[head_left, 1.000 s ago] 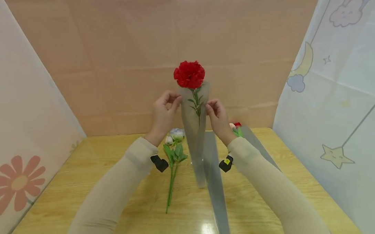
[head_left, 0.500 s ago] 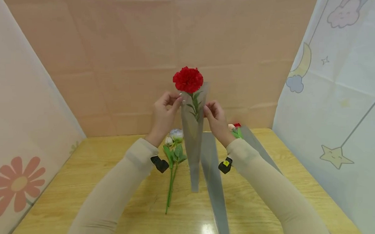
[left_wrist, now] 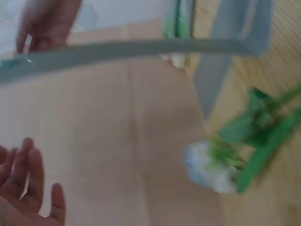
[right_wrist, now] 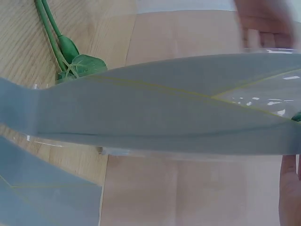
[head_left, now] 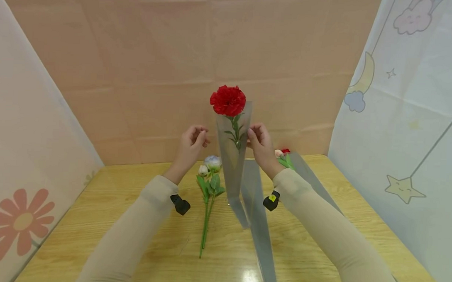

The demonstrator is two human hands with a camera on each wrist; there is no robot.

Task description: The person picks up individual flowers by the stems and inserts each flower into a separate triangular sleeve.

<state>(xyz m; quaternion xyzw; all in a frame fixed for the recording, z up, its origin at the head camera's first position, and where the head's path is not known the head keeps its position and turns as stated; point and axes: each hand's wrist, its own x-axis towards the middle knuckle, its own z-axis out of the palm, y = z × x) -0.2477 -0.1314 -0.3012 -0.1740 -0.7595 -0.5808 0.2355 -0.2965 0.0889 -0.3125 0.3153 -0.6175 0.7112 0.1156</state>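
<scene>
A red carnation (head_left: 228,101) with green leaves stands in a grey, partly clear flower sleeve (head_left: 230,170), its bloom above the sleeve's top edge. My right hand (head_left: 262,146) pinches the sleeve's right edge near the top. To the left of it, apart from the sleeve, my left hand (head_left: 192,144) holds nothing, and its fingers are loosely bent in the left wrist view. The sleeve's narrow lower end hangs bent above the table. In the right wrist view the sleeve (right_wrist: 164,113) spans the picture, with yellow lines on it.
On the wooden table (head_left: 133,220) lie pale blue and white flowers (head_left: 212,162) on green stems. A flat grey sleeve (head_left: 261,237) lies to their right. Farther right, another sleeve (head_left: 312,179) has small pink and red blooms at its top. Fabric walls (head_left: 157,72) enclose the table.
My left hand has let go of the sleeve's left edge and moved left and down. The carnation sits lower than a second ago. The sleeve's lower end has swung about.
</scene>
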